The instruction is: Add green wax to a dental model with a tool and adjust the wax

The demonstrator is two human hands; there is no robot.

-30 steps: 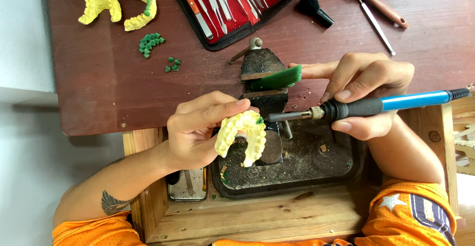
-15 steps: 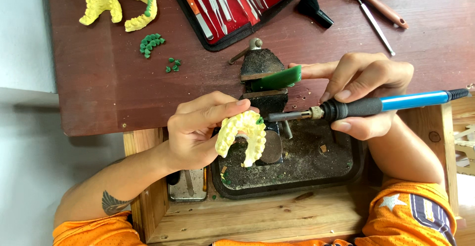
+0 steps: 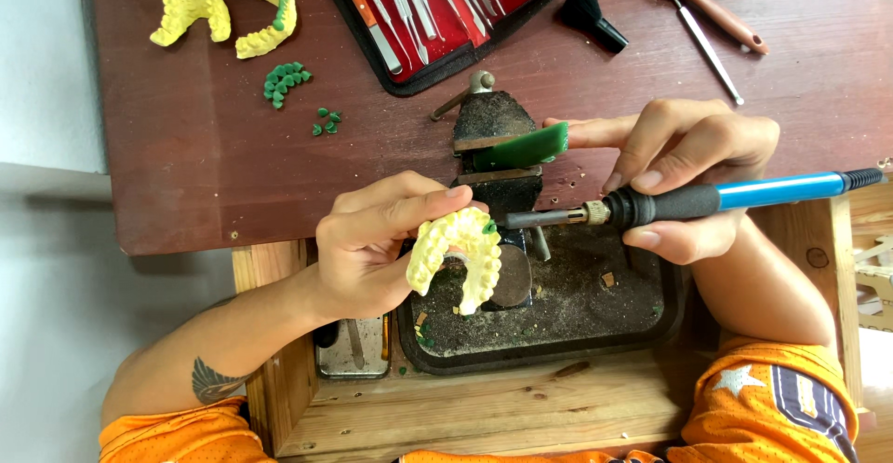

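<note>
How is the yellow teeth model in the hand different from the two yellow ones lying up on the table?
The yellow teeth model is gripped in the left hand, lifted over the dark tray; the two table models lie flat on the brown table, untouched. The held one shows only a tiny green speck; the table models carry clear green patches. The held one sits near the blue-handled tool; the others lie far from it. All are yellow, horseshoe-shaped arches.

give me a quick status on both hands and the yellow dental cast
Left hand shut on yellow horseshoe dental cast, over black tray. Right hand shut on blue-handled heated tool, forefinger at green wax block. Nothing between tip and cast.
</note>
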